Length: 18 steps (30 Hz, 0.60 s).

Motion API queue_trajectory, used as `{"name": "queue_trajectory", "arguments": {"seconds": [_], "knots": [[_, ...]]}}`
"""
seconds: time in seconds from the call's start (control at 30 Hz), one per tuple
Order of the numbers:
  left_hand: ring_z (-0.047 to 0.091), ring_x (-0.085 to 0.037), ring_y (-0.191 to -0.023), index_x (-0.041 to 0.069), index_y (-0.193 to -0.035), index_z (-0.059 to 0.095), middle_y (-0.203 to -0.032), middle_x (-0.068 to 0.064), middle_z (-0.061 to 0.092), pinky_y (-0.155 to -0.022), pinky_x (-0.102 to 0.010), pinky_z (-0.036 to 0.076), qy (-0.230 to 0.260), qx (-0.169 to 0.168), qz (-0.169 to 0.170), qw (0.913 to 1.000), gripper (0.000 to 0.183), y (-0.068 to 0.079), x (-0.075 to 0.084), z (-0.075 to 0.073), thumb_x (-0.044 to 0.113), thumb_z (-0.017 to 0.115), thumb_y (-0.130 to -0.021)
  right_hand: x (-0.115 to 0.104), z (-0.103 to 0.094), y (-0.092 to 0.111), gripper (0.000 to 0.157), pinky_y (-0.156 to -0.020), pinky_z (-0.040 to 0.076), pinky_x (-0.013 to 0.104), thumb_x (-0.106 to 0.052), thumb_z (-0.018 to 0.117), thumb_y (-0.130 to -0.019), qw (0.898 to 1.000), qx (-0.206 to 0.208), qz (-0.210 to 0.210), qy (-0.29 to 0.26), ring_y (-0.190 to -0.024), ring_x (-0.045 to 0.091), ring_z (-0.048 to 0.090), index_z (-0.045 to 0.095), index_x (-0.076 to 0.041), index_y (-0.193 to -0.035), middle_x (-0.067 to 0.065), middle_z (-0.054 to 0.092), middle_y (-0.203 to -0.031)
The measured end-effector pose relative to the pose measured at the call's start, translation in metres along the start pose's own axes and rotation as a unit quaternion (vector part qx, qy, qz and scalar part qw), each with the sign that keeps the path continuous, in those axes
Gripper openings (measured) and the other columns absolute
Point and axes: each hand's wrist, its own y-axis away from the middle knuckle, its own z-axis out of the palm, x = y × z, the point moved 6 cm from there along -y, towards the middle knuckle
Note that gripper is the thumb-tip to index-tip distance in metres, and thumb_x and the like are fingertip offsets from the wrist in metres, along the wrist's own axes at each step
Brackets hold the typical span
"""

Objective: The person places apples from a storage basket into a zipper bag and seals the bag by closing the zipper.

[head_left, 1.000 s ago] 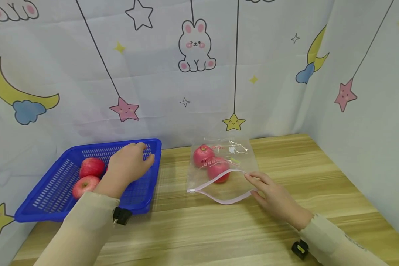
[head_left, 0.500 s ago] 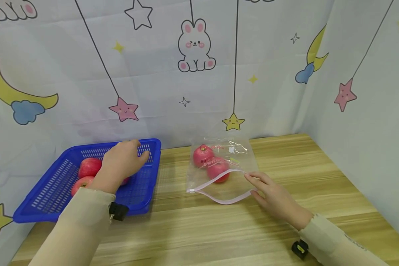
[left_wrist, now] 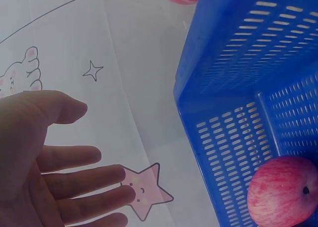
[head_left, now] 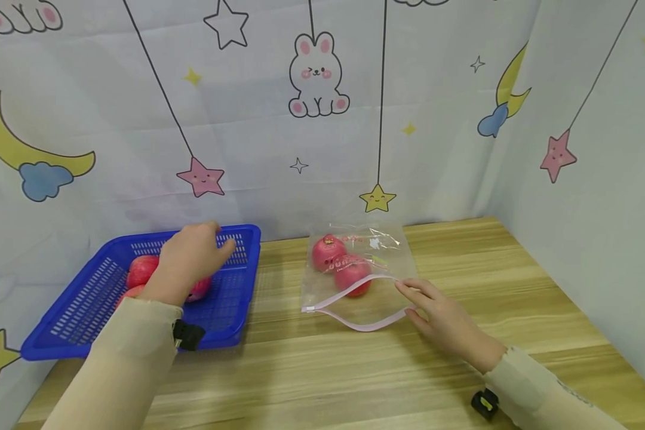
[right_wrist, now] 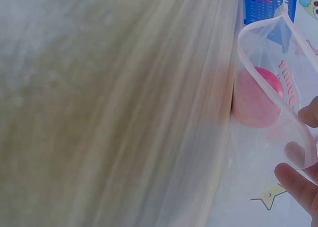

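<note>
Left hand (head_left: 192, 254) over basket (head_left: 230, 304); right hand (head_left: 446, 316) holds gaping bag (head_left: 395, 258) edge.

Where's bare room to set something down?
Bare: front of the table, between the sleeves; strip between basket and bag; right side, beyond the right hand; basket's right end. Crowded: basket's middle, apples with the left hand above; bag, two apples inside.

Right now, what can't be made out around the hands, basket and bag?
Head view: left hand and sleeve partly cover the apples in the basket, so their count is unsure.
Right wrist view: the picture's edge cuts off most of the right hand.
Head view: smallest print on the bag is too small to read.
</note>
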Motion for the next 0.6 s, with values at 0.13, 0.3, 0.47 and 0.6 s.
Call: {"name": "queue_trajectory", "arguments": {"seconds": [0.13, 0.3, 0.47, 0.6], "knots": [[0.058, -0.047, -0.105, -0.004, -0.125, 0.053, -0.123, -0.03, 0.057, -0.079, -0.061, 0.048, 0.0, 0.001, -0.003, 1.0, 0.053, -0.003, -0.003, 0.0, 0.036, 0.049, -0.091, 0.0, 0.0, 0.0, 0.061, -0.066, 0.054, 0.025, 0.0, 0.08, -0.065, 1.0, 0.003, -0.003, 0.002, -0.088, 0.019, 0.065, 0.061, 0.0, -0.122, 0.009, 0.058, -0.118], [0.058, -0.047, -0.104, -0.004, -0.125, 0.053, -0.122, -0.03, 0.057, -0.077, -0.059, 0.049, 0.003, -0.004, -0.01, 0.9999, 0.052, -0.006, -0.007, 0.0, 0.036, 0.048, -0.091, 0.001, 0.0, 0.0, 0.061, -0.068, 0.055, 0.026, 0.0, 0.08, -0.065, 1.0, 0.005, -0.002, 0.002, -0.09, 0.02, 0.065, 0.061, 0.0, -0.122, 0.009, 0.059, -0.118], [0.055, -0.048, -0.108, -0.003, -0.127, 0.051, -0.126, -0.031, 0.054, -0.079, -0.06, 0.048, 0.007, -0.019, -0.028, 0.9994, 0.054, -0.01, -0.014, 0.002, 0.038, 0.048, -0.092, 0.001, 0.0, 0.0, 0.061, -0.068, 0.055, 0.026, 0.0, 0.08, -0.064, 1.0, 0.007, -0.002, 0.004, -0.09, 0.02, 0.065, 0.061, 0.0, -0.122, 0.009, 0.059, -0.118], [0.054, -0.047, -0.11, -0.004, -0.128, 0.05, -0.127, -0.031, 0.053, -0.081, -0.06, 0.047, 0.014, -0.027, -0.039, 0.9988, 0.055, -0.013, -0.019, 0.004, 0.038, 0.048, -0.092, 0.0, 0.0, 0.0, 0.06, -0.066, 0.054, 0.024, 0.0, 0.08, -0.065, 1.0, 0.005, -0.001, 0.004, -0.088, 0.018, 0.064, 0.061, -0.001, -0.122, 0.009, 0.058, -0.118]]}}
